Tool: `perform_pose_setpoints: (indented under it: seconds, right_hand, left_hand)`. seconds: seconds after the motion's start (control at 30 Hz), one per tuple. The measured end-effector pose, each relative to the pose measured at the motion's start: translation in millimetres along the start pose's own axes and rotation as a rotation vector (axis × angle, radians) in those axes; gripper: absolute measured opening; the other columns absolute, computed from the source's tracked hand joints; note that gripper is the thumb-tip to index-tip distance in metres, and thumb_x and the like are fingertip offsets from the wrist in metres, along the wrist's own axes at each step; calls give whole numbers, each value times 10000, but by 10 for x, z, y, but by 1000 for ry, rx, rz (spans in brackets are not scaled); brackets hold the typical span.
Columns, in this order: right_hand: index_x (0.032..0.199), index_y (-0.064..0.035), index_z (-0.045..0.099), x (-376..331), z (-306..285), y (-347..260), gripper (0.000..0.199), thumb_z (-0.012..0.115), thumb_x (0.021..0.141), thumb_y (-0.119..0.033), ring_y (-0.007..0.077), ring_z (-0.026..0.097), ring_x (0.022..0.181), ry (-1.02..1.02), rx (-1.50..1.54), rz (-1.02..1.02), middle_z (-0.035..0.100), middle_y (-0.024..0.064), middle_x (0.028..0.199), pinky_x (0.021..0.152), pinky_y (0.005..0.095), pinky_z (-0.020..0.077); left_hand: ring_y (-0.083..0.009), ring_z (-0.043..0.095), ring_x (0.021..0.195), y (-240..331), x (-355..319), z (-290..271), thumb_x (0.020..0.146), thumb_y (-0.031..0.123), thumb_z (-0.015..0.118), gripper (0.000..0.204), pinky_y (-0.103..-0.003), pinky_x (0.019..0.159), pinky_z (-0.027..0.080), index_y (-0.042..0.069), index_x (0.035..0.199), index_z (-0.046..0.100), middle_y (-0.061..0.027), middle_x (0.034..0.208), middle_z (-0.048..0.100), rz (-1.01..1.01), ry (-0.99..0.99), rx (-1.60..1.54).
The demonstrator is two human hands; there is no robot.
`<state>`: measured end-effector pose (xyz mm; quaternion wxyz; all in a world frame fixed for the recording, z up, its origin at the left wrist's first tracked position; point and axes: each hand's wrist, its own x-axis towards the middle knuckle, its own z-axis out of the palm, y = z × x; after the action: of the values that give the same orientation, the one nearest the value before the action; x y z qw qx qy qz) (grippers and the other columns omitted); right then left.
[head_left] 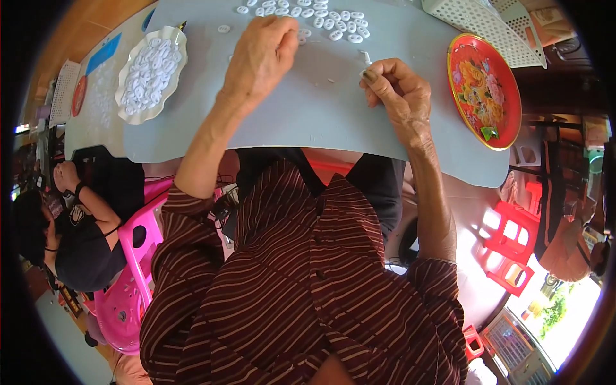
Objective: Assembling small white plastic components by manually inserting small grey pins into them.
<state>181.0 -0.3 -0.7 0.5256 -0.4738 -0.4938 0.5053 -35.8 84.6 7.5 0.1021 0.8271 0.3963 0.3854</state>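
Small white oval pieces, each with two holes, lie scattered on the grey tabletop (301, 122); one loose piece (223, 29) sits apart from the rest. My left hand (263, 54) is over the near edge of the scattered group, curled closed with its back up. Its fingertips are hidden, so what is in them does not show. To the right, my right hand (401, 93) pinches a small white piece (366, 58) between thumb and fingers. That piece sticks out past the fingertips, partly covered by them.
A scalloped white dish (122, 86) heaped with the same oval pieces stands at left. On the right are a red flowered tray (457, 106) and a white perforated basket (475, 29). Another person (90, 237) sits at left beside a pink chair (138, 256). Red stools (513, 231) stand at right.
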Motion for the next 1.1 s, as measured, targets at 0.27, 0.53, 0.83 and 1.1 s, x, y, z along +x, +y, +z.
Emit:
perform_pose_setpoints:
  seconds: [0.27,0.53,0.83,1.1]
  right_hand:
    - [910,-2,631,-8,9,19,119,636,869,-114,42,484,636,1,-76,-45,587,-11,735,579,197,433]
    - [906,-5,630,-3,-4,53,154,650,867,-153,42,493,638,-7,-7,-79,580,-21,711,590,200,439]
    - [910,-2,626,3,-28,37,170,641,873,-167,70,549,666,-7,21,-101,621,21,735,630,223,477]
    - [925,-5,634,0,-21,50,156,646,866,-149,80,569,691,33,38,-131,636,26,759,658,219,486]
  left_hand:
    - [-295,481,833,-118,29,113,791,35,580,84,-384,772,425,-14,764,516,-157,819,502,97,-196,254]
    - [-192,565,734,225,-5,10,833,73,588,134,-307,661,442,-2,944,589,-83,828,604,-291,-301,-322]
    - [-91,539,722,450,-120,257,884,155,556,183,-238,677,442,19,983,628,-24,796,613,-561,-320,-1049]
    - [-89,541,741,510,-138,336,877,167,583,181,-240,685,444,18,973,621,-18,798,610,-416,-256,-933]
